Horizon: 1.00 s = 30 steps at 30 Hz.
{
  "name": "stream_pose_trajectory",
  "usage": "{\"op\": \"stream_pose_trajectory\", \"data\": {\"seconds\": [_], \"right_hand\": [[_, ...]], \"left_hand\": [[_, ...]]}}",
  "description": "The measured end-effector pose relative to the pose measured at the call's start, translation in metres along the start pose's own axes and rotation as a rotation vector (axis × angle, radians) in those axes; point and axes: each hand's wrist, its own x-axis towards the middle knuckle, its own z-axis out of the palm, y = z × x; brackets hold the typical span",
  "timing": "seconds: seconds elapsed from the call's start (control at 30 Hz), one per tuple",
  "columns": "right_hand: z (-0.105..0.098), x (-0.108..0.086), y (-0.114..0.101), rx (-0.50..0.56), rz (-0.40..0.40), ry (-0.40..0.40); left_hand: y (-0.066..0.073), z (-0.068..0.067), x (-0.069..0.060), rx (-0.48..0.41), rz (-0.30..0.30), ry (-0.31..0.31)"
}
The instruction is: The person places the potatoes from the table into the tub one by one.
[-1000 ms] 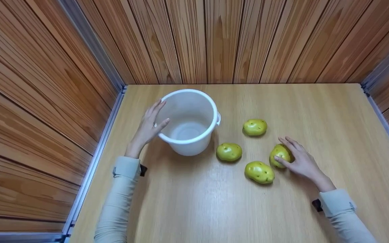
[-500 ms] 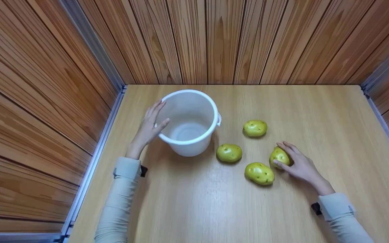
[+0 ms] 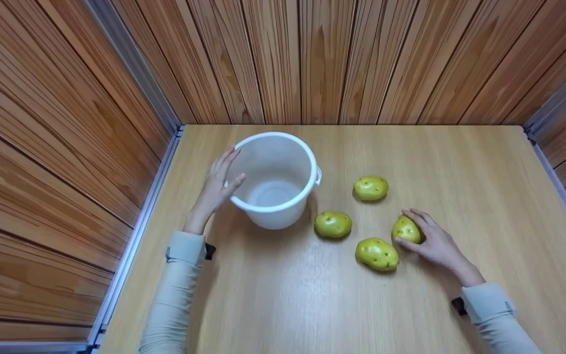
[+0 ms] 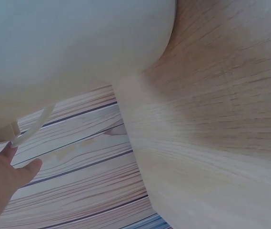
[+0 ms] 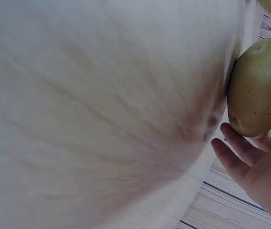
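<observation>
A white bucket stands upright on the table at left of centre, its inside bare. My left hand holds its left rim, thumb over the opening; the left wrist view shows the fingers beside the handle mount. Toward the right, my right hand grips a yellow-green potato between thumb and fingers. This potato appears to rest on the table in the right wrist view. Other potatoes lie nearby: one close to the bucket, one farther back, one in front.
The wooden table meets a wood-plank wall at the back. Another plank wall rises on the left, with a grey metal rail along the table's left edge.
My right hand has drawn slightly nearer and its fingers have closed in around the potato. The left hand, bucket and other potatoes stay in place.
</observation>
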Motion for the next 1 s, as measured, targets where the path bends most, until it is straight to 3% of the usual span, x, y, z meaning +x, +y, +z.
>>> {"op": "stream_pose_trajectory", "data": {"seconds": [0.53, 1.0], "right_hand": [[0.0057, 0.0020, -0.0012, 0.024, -0.033, 0.087], [0.0056, 0.0020, -0.0014, 0.066, -0.032, 0.104]], "left_hand": [[-0.0003, 0.0015, 0.0002, -0.010, 0.020, 0.013], [-0.0002, 0.0011, -0.0001, -0.020, -0.028, -0.008]]}}
